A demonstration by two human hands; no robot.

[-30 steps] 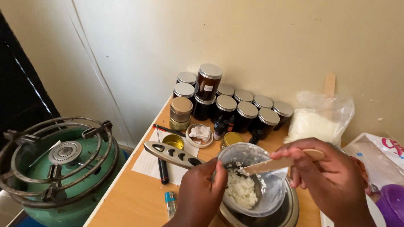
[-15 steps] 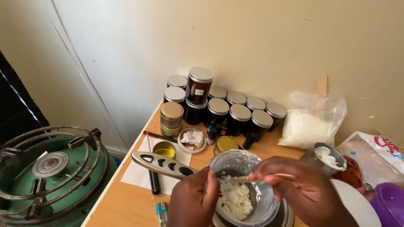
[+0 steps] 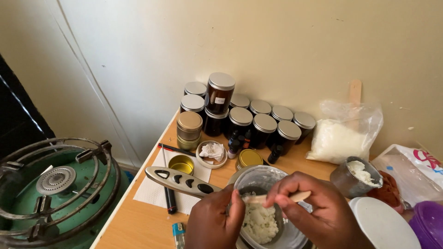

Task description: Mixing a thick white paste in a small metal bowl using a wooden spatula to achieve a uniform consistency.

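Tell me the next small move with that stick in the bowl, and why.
Probably push the flat wooden stick down into the lumpy white wax in the round metal bowl: the right hand grips it above the clumps, while the left hand steadies the rim.

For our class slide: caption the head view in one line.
Two hands stir white flakes in a metal bowl with a wooden stick.

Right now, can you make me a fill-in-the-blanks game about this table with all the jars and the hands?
1. The right hand holds a flat wooden ____ over the metal bowl.
2. The crumbly stuff in that bowl is ____ in colour.
3. The green stove stands to the ____ of the table.
4. The dark jars at the wall have ____ lids.

Missing words: stick; white; left; silver
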